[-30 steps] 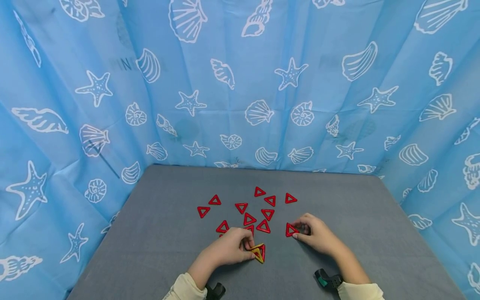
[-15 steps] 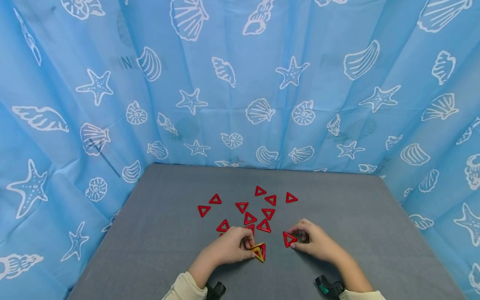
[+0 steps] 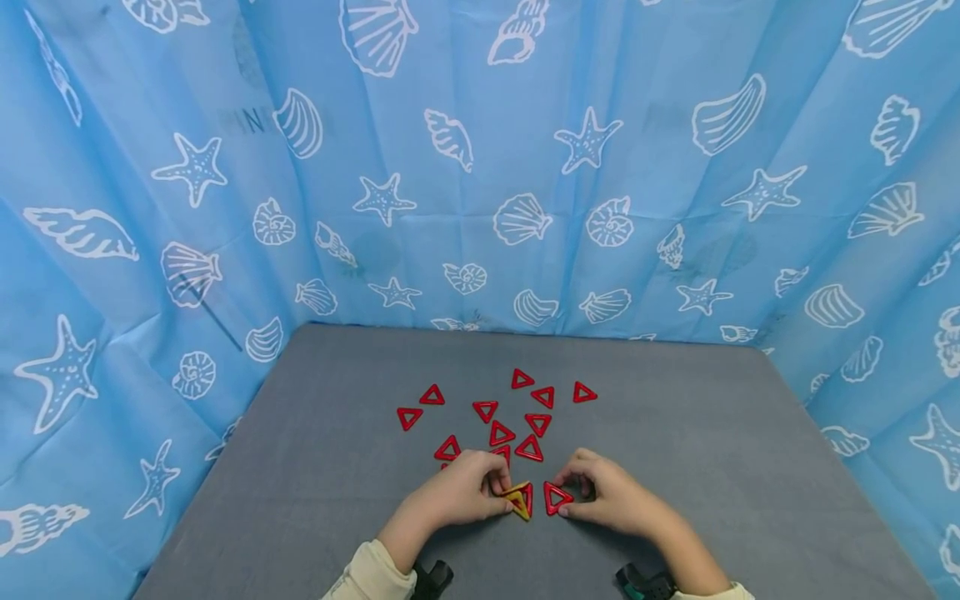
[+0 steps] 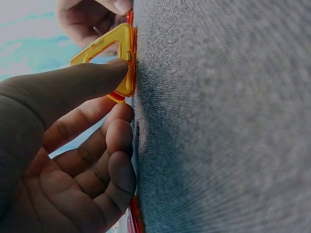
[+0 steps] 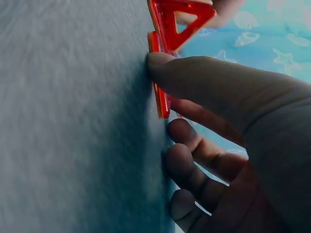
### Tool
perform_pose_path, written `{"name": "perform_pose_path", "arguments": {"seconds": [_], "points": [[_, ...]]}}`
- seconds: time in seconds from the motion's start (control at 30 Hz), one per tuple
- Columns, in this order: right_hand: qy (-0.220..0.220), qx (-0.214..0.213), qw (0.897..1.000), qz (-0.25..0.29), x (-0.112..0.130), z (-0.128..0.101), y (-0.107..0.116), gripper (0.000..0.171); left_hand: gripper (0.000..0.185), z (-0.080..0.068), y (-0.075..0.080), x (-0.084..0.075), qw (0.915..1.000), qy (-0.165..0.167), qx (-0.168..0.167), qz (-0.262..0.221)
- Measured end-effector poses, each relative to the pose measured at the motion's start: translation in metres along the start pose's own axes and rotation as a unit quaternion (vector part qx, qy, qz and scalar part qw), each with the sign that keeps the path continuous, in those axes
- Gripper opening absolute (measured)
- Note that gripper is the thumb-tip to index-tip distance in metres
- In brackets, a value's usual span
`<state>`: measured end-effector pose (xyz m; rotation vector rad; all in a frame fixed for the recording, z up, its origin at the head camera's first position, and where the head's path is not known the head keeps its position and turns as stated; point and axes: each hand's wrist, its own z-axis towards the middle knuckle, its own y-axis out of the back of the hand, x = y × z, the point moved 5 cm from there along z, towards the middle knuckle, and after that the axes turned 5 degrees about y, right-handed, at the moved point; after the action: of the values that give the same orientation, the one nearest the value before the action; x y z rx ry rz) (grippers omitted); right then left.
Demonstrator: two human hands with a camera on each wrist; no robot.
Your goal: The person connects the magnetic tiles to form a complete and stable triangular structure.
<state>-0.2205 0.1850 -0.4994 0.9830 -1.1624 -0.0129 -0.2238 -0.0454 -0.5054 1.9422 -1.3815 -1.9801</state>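
Note:
My left hand (image 3: pixel 468 489) pinches a yellow triangular frame tile (image 4: pixel 125 41) between thumb and fingers. The tile stands tilted on the table, joined to a red triangle tile (image 5: pixel 163 22) that leans up beside it. With thumb and fingertips, my right hand (image 3: pixel 611 493) holds another red triangle tile (image 3: pixel 548 500) low over or on the table, just right of the tilted pair. In the head view a narrow gap shows between this tile and the pair. Whether the pair includes further tiles is hidden by my left fingers.
Several loose red triangle tiles lie beyond my hands, among them one near the middle (image 3: pixel 537 424), one at the left (image 3: pixel 408 417) and one at the far right (image 3: pixel 584 392). My left hand partly covers some. A blue shell-print curtain (image 3: pixel 480 183) hangs behind the grey table (image 3: pixel 675 400).
My right hand has moved left and toward me with its red tile, closing in on the tilted pair. My left hand has kept its hold in the same place.

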Motion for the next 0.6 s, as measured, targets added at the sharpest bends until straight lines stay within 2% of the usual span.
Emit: {"name": "perform_pose_path", "arguments": {"seconds": [0.33,0.6], "points": [[-0.008,0.006,0.999,-0.030,0.002,0.009,-0.012,0.023,0.015,-0.001,-0.001,-0.002,1.0000,0.006,0.003,0.002],[-0.009,0.006,1.000,-0.026,0.003,0.011,-0.012,0.022,0.015,0.002,-0.002,0.000,1.0000,0.005,0.000,0.005]]}}
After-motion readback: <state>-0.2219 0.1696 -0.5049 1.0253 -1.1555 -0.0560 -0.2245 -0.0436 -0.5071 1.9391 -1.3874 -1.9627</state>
